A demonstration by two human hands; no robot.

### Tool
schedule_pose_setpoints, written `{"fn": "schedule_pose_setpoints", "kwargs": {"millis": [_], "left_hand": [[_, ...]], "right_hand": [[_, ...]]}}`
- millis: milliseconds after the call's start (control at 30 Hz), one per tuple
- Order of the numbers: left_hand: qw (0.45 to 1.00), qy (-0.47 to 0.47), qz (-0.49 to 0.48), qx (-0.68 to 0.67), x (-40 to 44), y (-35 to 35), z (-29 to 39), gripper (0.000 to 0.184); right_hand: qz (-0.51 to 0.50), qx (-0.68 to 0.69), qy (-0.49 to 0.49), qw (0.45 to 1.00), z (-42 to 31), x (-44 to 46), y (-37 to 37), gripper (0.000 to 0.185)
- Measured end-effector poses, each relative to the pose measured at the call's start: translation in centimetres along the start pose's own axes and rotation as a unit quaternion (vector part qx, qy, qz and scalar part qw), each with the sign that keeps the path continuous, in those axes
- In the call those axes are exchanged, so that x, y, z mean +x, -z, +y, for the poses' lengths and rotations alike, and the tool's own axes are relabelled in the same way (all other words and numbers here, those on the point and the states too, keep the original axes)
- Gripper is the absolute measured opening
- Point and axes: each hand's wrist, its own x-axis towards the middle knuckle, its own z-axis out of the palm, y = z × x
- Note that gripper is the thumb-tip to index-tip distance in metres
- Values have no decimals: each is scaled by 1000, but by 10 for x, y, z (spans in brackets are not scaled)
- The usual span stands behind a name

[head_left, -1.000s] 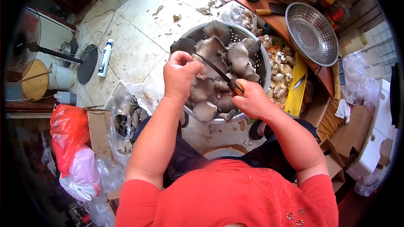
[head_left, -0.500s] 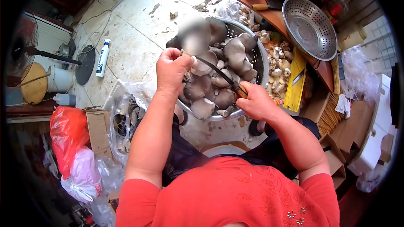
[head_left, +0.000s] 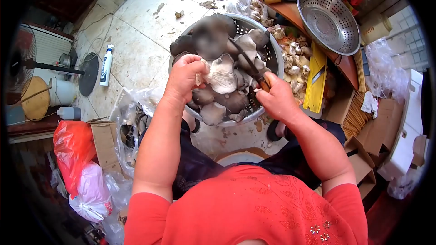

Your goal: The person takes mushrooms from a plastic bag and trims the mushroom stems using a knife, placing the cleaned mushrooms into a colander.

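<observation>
In the head view, my left hand (head_left: 187, 77) is closed on an oyster mushroom (head_left: 223, 75), whose pale gilled underside faces up. My right hand (head_left: 278, 99) grips a knife (head_left: 245, 56) with a dark, narrow, curved blade and a wooden handle. The blade points up and to the left, apart from my left fingers. Both hands are over a metal colander (head_left: 278, 59) heaped with grey oyster mushrooms (head_left: 234, 102). A blurred patch hides part of the heap at the back.
Pale trimmings (head_left: 295, 66) lie right of the colander, beside a yellow strip (head_left: 315, 86). Another perforated metal bowl (head_left: 328, 20) sits on a wooden board (head_left: 284, 11). A white bottle (head_left: 106, 66) stands on the tiles at left. Plastic bags (head_left: 75, 147) and cardboard (head_left: 107, 147) lie nearby.
The knife blade has swung up and away from my left fingers. The mushroom in my left hand now shows its gills. The whole view has shifted slightly.
</observation>
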Motion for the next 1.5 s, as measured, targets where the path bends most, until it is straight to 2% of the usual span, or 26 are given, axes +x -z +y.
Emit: {"fn": "schedule_pose_setpoints", "kwargs": {"millis": [33,100,300,667,1067,1133,1367,1467,1500], "left_hand": [[999,33,2,-4,-2,-2,1,23],[1000,22,-6,-14,0,2,-2,24],[995,-35,2,-95,5,4,-8,20],[965,-105,36,-239,4,-3,-13,18],[974,-86,32,-209,3,-3,-10,12],[973,-85,32,-212,2,-6,-10,11],[979,-66,39,-191,1,-13,-10,8],[984,-65,11,-168,5,-14,-20,8],[984,-65,9,-167,5,-15,-22,8]], "right_hand": [[38,19,11,999,2,2,0,22],[41,32,18,998,0,0,0,22],[-35,23,57,997,-4,-15,-16,25],[-63,37,15,997,-12,-13,-27,26],[-69,45,11,997,-11,-11,-27,25],[-58,28,15,998,-6,-10,-30,18],[-24,-9,49,998,2,-7,-33,19],[-49,-17,35,998,2,-1,-27,19],[-85,0,4,996,1,1,-24,22]]}}
